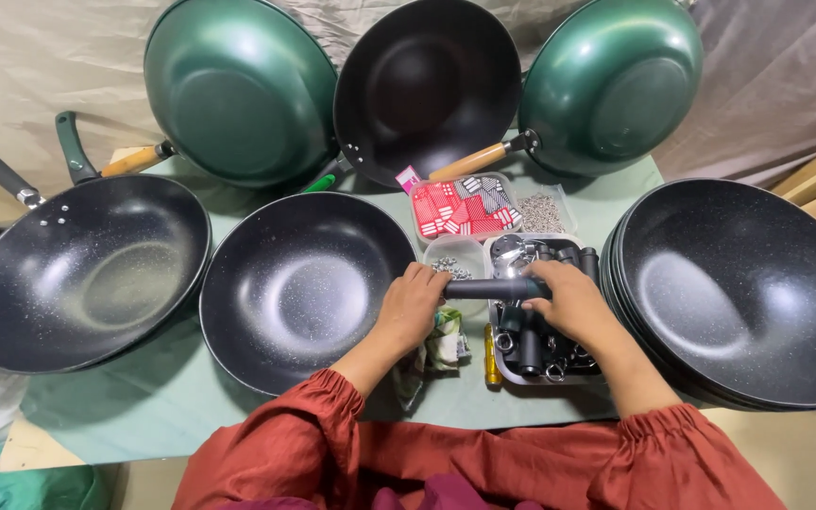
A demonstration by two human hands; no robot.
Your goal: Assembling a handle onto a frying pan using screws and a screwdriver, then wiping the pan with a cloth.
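Black handle (495,288) gripped by left hand (415,307) and right hand (573,300), woks (304,283) crowding around

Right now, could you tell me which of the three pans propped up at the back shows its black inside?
The middle pan. Its dark inside faces us, while the left pan and right pan show green undersides.

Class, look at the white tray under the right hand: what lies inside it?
The white tray holds dark pan handles with metal ends. The right hand covers its middle, hiding what lies beneath.
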